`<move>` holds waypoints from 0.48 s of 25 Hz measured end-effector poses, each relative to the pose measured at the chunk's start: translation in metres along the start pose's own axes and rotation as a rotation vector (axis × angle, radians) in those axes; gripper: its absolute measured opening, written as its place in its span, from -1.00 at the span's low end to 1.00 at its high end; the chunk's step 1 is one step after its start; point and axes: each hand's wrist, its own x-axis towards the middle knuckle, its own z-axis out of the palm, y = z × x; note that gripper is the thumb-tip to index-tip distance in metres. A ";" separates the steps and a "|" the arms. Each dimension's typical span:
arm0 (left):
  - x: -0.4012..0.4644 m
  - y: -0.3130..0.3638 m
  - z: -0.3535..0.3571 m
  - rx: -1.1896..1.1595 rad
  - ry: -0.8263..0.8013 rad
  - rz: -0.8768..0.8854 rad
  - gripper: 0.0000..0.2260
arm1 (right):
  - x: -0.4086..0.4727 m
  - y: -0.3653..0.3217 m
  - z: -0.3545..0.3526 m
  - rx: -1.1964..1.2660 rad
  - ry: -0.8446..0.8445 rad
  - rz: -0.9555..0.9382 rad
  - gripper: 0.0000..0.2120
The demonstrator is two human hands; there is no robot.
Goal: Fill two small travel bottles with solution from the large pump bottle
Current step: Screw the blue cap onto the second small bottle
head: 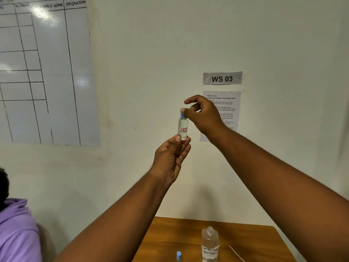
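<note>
My left hand (172, 157) holds a small clear travel bottle (182, 129) upright by its base, raised in front of the wall. It has clear liquid inside, a red-bordered "17B" label and a blue cap (182, 113). My right hand (203, 114) pinches that blue cap from the right with thumb and fingertips. On the wooden table (170, 239) below stands the large clear bottle (210, 244), its neck uncovered and a handwritten label on it. The blue cap of a second small bottle (178, 255) pokes up at the bottom edge.
A thin white stick (236, 252) lies on the table right of the large bottle. The wall carries a "WS 03" sign (222, 78), a task sheet (224, 110) and a whiteboard (45, 72). A person in a purple hoodie (17, 229) sits at lower left.
</note>
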 end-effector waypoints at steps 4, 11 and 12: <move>-0.002 -0.001 0.002 -0.002 -0.008 -0.004 -0.82 | -0.002 0.000 -0.003 0.027 -0.013 -0.012 -0.80; -0.004 -0.004 0.004 -0.003 -0.026 -0.006 -0.80 | -0.006 -0.006 -0.007 0.030 -0.081 0.035 -0.80; -0.003 -0.004 0.003 0.000 -0.023 -0.005 -0.81 | -0.007 -0.005 -0.006 0.026 -0.110 0.049 -0.80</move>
